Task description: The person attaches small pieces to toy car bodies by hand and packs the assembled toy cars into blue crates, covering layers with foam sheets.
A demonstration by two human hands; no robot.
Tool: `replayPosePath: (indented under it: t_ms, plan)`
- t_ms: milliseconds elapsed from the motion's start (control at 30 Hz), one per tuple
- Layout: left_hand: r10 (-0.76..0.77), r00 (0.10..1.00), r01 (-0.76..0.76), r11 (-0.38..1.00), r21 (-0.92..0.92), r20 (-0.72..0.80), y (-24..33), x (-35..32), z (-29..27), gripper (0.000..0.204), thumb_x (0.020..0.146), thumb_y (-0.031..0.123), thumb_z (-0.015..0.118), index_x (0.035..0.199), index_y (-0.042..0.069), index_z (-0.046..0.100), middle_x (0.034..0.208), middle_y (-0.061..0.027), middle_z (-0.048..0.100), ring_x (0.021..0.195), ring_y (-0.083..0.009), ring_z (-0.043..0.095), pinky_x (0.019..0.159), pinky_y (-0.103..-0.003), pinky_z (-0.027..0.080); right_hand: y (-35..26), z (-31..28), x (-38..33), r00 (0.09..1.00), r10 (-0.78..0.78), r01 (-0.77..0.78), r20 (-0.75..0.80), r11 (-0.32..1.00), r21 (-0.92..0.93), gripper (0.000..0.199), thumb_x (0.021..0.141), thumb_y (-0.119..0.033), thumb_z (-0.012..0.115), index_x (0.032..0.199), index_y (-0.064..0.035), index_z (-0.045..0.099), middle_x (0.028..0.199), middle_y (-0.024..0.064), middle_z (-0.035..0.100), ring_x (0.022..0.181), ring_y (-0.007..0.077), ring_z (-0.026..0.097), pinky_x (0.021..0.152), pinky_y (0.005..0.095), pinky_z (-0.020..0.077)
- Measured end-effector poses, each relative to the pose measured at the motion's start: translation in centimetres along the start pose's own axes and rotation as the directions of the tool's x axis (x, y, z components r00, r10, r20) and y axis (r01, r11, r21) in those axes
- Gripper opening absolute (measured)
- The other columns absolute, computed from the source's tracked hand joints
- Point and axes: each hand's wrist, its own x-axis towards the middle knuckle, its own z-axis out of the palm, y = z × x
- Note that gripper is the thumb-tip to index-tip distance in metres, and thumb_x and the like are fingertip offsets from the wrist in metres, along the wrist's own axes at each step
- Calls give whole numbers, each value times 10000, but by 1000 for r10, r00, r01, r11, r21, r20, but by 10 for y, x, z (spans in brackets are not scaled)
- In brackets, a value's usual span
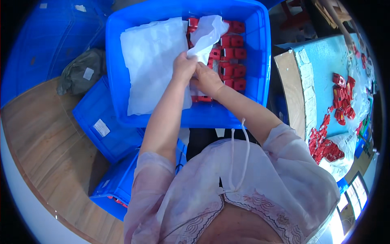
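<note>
A large blue plastic crate (260, 61) sits in front of me, holding rows of small red parts (232, 53) on its right side. A white foam sheet (152, 61) covers its left half. My left hand (183, 67) pinches the lower end of a crumpled white sheet (208, 34) that rises over the red parts. My right hand (206, 79) is pressed against the left one, fingers curled on the same sheet, just above the red parts.
Two more blue crates (99, 118) are stacked low at the left on a wooden floor (40, 142). A grey bag (81, 71) lies beside them. At the right, a light blue table (321, 69) carries loose red parts (341, 95) and a clear bag of red parts (327, 148).
</note>
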Motion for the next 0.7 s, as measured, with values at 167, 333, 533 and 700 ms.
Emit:
replayPosePath:
  t_ms: [167, 333, 533, 700]
  plan:
    - [19, 997, -9, 992, 126, -81, -30, 36, -102, 326, 895, 217, 635, 1111, -28, 649, 983, -108, 694, 867, -195, 657, 769, -339, 518, -72, 9, -12, 962, 163, -148, 218, 985, -84, 677, 841, -163, 647, 1453, -76, 372, 1149, 222, 612, 1032, 383, 628, 884, 487, 521]
    - [-7, 981, 106, 862, 496, -196, -49, 64, -192, 360, 885, 255, 627, 1100, -34, 648, 973, -171, 710, 882, -274, 691, 806, -387, 535, -127, 82, -1, 961, -35, -49, 273, 955, 292, 675, 845, -125, 620, 1459, -47, 352, 1178, 248, 612, 1056, 416, 616, 899, 486, 512]
    - [116, 942, 186, 601, 777, -315, -17, 23, -202, 649, 828, 307, 712, 1402, 107, 484, 1302, -240, 565, 1215, -403, 551, 967, -483, 468, -139, 158, 48, 889, 25, -144, 457, 963, 226, 633, 857, -111, 575, 1451, -29, 371, 1185, 252, 627, 1059, 422, 630, 923, 469, 511]
    - [580, 782, 51, 304, 951, -227, 2, 11, -210, 805, 767, 382, 783, 1468, 203, 430, 1409, -219, 408, 1289, -406, 394, 1031, -480, 383, -135, 190, 47, 777, -44, -141, 627, 960, 241, 692, 877, -267, 650, 1472, -27, 392, 1353, 253, 542, 1267, 391, 518, 1033, 439, 452]
